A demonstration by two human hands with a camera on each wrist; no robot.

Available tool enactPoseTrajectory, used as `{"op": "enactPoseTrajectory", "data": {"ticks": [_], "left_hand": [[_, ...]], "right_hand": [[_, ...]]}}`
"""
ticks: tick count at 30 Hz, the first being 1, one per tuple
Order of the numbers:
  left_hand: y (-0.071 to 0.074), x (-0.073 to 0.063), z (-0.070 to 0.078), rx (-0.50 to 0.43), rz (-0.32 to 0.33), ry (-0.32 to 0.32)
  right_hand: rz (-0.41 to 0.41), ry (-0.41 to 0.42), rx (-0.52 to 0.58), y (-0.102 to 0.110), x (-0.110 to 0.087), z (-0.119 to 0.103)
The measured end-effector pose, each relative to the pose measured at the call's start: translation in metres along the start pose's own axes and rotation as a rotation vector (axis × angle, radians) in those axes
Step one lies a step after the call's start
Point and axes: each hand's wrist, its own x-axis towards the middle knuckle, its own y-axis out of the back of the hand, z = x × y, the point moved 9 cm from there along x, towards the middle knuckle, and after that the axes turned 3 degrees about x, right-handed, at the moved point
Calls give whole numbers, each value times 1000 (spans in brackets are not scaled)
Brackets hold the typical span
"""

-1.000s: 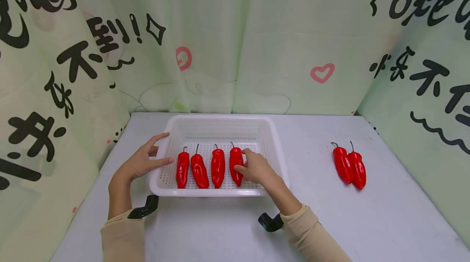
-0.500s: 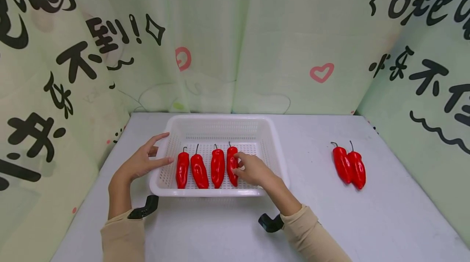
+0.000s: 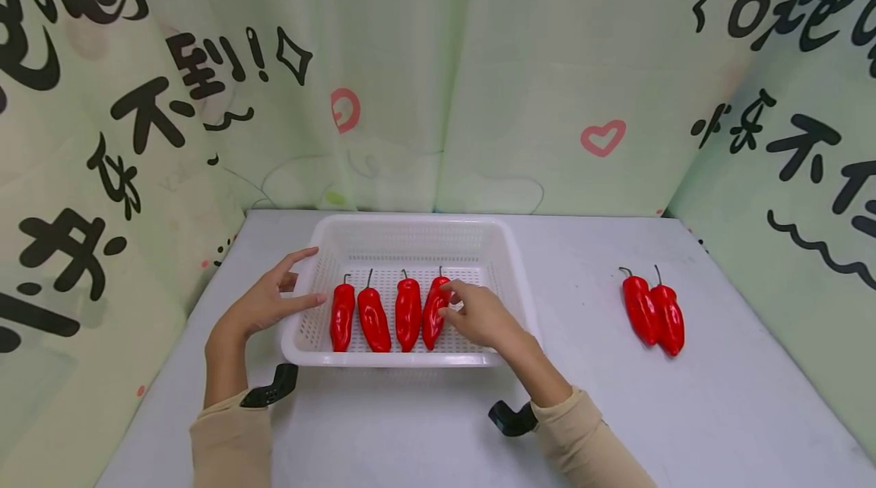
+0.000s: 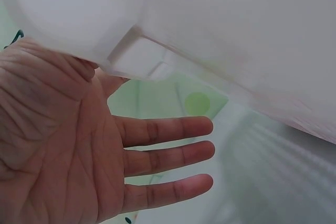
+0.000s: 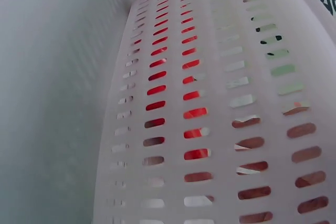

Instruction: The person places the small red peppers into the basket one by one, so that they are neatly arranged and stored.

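Left sleeve (image 3: pixel 233 446), lower left of the head view: beige fabric. Right sleeve (image 3: pixel 590 438), lower right: matching, creased. Left attachment (image 3: pixel 271 389) and right attachment (image 3: pixel 513 419), worn alongside: black, bent, glossy.

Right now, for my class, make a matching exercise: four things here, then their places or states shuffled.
1. Left hand
2. Right hand
3. White basket
4. Two red peppers, side by side

A. Holds four red peppers
B. At the basket's left rim
C. On the table, outside the basket
D. At the basket's rightmost pepper

Pairs: 1-B; 2-D; 3-A; 4-C
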Motion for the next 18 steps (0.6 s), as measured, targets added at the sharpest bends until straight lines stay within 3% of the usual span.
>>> {"op": "enactPoseTrajectory", "data": {"ticks": [5,18], "left_hand": [[0,0,0,-2,-2,-1],[0,-1,2,11,-1,5]], "right_hand": [[43,30,8,12,-5,1],[254,135,77,53,-32,1]]}}
